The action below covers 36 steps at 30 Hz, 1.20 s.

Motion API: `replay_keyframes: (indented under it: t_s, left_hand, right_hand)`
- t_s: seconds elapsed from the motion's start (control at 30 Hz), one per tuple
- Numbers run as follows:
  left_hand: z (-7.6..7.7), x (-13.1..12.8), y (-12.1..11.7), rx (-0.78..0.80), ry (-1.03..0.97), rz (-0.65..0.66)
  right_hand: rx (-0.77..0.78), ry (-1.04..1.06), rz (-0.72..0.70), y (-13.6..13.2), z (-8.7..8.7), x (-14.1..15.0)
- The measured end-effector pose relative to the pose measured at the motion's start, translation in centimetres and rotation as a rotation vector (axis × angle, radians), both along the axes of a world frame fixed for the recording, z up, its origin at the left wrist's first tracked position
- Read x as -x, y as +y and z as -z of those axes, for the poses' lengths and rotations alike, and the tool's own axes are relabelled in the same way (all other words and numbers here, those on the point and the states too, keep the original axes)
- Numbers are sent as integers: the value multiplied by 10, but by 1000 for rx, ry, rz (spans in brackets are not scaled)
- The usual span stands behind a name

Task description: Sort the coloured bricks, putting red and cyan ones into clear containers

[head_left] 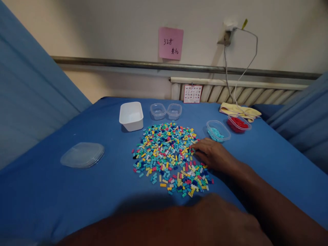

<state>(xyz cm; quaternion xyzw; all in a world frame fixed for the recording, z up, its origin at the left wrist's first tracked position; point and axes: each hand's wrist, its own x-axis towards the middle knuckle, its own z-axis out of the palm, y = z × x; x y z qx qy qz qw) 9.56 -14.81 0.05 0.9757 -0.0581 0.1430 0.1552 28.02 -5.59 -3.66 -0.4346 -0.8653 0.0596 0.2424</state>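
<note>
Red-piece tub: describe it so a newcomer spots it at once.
Blue-covered table, right side: find the yellow cloth. The clear tub just in front of it holds red pieces, while the neighbouring tub on its left holds light blue ones.

So it's a big loose pile of tiny plastic building bricks (pixel 166 147), mostly aqua, yellow, pink, green and navy, lying every which way on the blue-covered worktop (pixel 112 191). The right hand (pixel 211 153) has its fingertips at the pile's right edge, and the blurry left hand (pixel 225 220) is near the bottom end. Aqua bricks (pixel 215 134) and red bricks (pixel 237 124) sit in separate clear tubs off to the right.
</note>
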Motion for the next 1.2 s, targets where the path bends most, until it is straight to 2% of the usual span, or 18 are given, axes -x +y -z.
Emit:
replay_keyframes:
  t_s: [0.03, 0.1, 0.17, 0.27, 0.33, 0.43, 0.53, 0.7, 0.8, 0.93, 1.1, 1.2]
  left_hand:
    - [-9, 10, 18, 47, -26, -79]
    - [-26, 38, 58, 127, -124, -375]
    - [-36, 72, 99, 210, -217, -626]
    - [-30, 118, 143, 255, -299, -955]
    - [-16, 137, 159, 219, -330, -1074]
    - [2, 147, 169, 145, -313, -1135]
    - [11, 145, 175, 166, -361, -1180]
    - [15, 147, 184, 240, -437, -1214]
    - [17, 152, 188, 256, -469, -1246]
    - [18, 154, 192, 304, -530, -1296]
    - [21, 152, 195, 382, -489, -1328]
    - [24, 149, 195, 417, -441, -1305]
  right_hand:
    - [0, 0, -5, -1, -1, 1]
    - [6, -6, -20, -1, -3, 2]
    - [7, -16, -35, -1, -3, 3]
    - [4, -32, -48, 3, -1, 1]
    - [12, -54, -48, 6, 1, 0]
    - [20, -97, -34, 8, 2, -1]
    - [17, -129, -35, 10, 1, 0]
    - [-16, -153, -55, 13, -1, 2]
    - [-40, -100, -45, 11, 0, 4]
    - [15, -32, -42, 6, 0, 3]
    - [55, -50, -28, 3, -2, 1]
    - [47, -81, 7, 3, -3, 1]
